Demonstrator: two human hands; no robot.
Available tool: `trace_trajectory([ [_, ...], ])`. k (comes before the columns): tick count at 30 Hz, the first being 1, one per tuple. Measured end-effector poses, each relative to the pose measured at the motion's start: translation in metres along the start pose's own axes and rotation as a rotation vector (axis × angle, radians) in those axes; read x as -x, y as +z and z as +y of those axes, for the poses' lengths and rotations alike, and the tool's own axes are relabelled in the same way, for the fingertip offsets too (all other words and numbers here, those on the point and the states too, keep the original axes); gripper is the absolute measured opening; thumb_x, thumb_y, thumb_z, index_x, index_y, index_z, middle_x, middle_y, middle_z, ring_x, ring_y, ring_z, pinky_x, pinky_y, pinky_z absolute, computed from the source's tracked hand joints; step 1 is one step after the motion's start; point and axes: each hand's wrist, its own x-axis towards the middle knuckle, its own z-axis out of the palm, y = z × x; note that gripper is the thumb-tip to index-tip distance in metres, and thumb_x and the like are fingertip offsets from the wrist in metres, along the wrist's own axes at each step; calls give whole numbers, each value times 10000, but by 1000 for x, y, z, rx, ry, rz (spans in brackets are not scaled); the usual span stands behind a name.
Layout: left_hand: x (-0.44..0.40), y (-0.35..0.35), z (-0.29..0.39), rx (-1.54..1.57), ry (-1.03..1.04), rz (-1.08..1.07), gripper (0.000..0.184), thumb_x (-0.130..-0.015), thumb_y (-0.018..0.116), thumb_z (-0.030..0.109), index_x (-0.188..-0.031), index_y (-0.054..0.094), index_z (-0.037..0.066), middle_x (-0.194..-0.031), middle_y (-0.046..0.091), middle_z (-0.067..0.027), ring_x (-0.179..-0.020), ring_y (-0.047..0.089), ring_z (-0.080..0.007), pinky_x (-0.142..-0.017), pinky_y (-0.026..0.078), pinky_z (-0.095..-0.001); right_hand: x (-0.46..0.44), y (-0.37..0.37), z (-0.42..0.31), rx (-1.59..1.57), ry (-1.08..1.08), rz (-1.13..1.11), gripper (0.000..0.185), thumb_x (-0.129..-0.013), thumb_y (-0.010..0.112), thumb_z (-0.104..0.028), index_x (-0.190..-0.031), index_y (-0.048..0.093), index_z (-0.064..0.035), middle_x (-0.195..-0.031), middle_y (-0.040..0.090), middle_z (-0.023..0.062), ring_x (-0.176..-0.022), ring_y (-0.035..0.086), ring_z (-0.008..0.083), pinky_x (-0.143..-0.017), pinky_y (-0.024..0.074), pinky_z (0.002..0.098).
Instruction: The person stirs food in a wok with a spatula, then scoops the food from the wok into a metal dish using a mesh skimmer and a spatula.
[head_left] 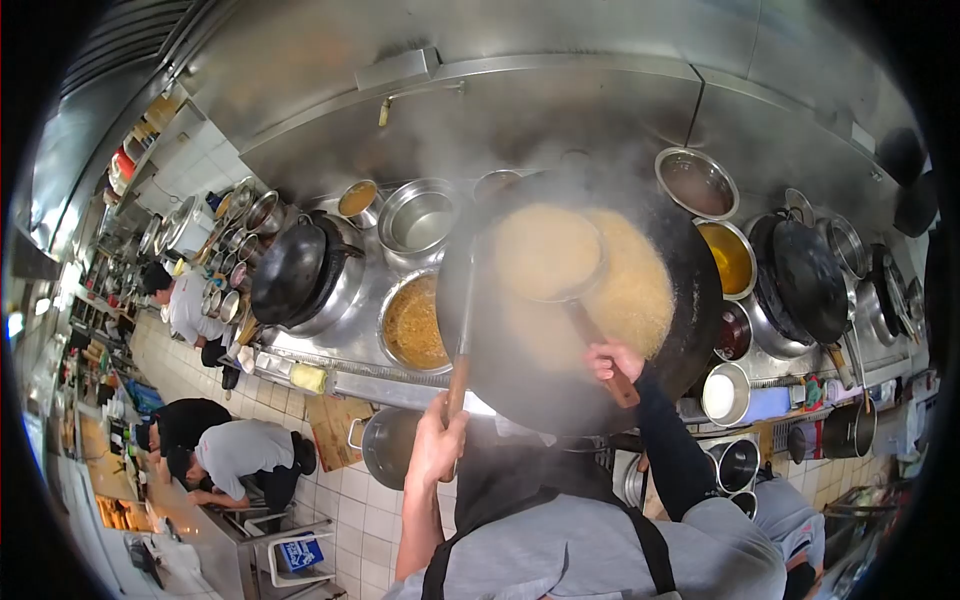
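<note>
My left hand (436,440) is wrapped round the wooden handle of a long metal utensil (470,300), which reaches over the left side of a big black wok (695,300). The far end of that utensil is blurred by steam. My right hand (613,364) grips the wooden handle of a round strainer (548,255). The strainer is above pale, foamy contents (640,290) in the wok. Steam hides what lies in the strainer and part of the wok's left side.
Left of the wok stand a pan of orange-brown food (415,325), a steel pot (420,218) and a black wok (290,272). To the right are a bowl of yellow liquid (727,258) and another wok (808,280). Several people work nearby.
</note>
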Motion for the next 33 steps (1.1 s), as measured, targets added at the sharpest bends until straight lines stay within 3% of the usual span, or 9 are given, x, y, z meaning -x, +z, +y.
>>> trace_trajectory([
  [3,8,-1,-1,39,-9,-33,476,-974,592,124,-1395,488,-72,-713,556,-22,-529,499,-100,-475,413,-278,0,-8,-4,-38,-18,-71,121,-1040,519,-124,-1153,486,-93,-850,500,14,-611,442,67,-504,410,243],
  [9,21,3,-2,43,-50,-46,462,-974,587,138,-1380,500,-64,-733,583,-41,-550,524,-113,-500,450,-300,-37,-40,-8,-14,-126,-109,96,-1040,522,-132,-1095,468,-74,-818,504,14,-593,436,75,-500,393,255],
  [14,25,5,-15,30,-58,-82,446,-976,583,133,-1368,508,-64,-741,584,-41,-555,527,-109,-506,451,-292,-40,-39,-25,71,-265,110,72,-1033,509,-105,-1036,455,-59,-769,482,38,-582,419,91,-495,383,294],
  [18,24,12,-26,79,-60,-120,324,-969,582,121,-1223,560,-80,-732,554,-23,-550,510,-100,-492,425,-276,-38,-51,-34,75,-243,79,134,-1032,521,-125,-928,486,-48,-750,472,30,-576,413,102,-505,392,305],
  [23,18,19,-27,144,-63,-191,340,-964,609,99,-1244,547,-83,-739,545,-24,-564,512,-105,-495,430,-275,-51,-50,-28,36,-190,72,234,-1037,524,-167,-835,499,-52,-728,454,15,-576,412,116,-540,416,297],
  [26,9,24,-33,241,-70,-237,411,-959,626,91,-1306,515,-100,-742,552,-25,-576,513,-103,-511,432,-274,-50,-28,-22,18,-245,129,223,-1040,518,-169,-853,502,-48,-728,443,7,-580,413,118,-548,419,286],
  [29,5,29,-40,322,-85,-262,456,-957,637,77,-1345,488,-109,-786,564,-31,-617,527,-104,-533,446,-274,-46,-2,-26,-76,-156,169,234,-1051,501,-176,-852,492,-55,-719,423,-1,-583,411,114,-542,415,277],
  [33,7,31,-42,402,-169,-289,447,-965,627,64,-1348,474,-108,-858,566,-38,-676,540,-104,-552,465,-272,-63,-19,-30,-185,-82,-18,265,-1071,465,-201,-839,469,-71,-722,398,-16,-571,384,93,-523,390,260],
])
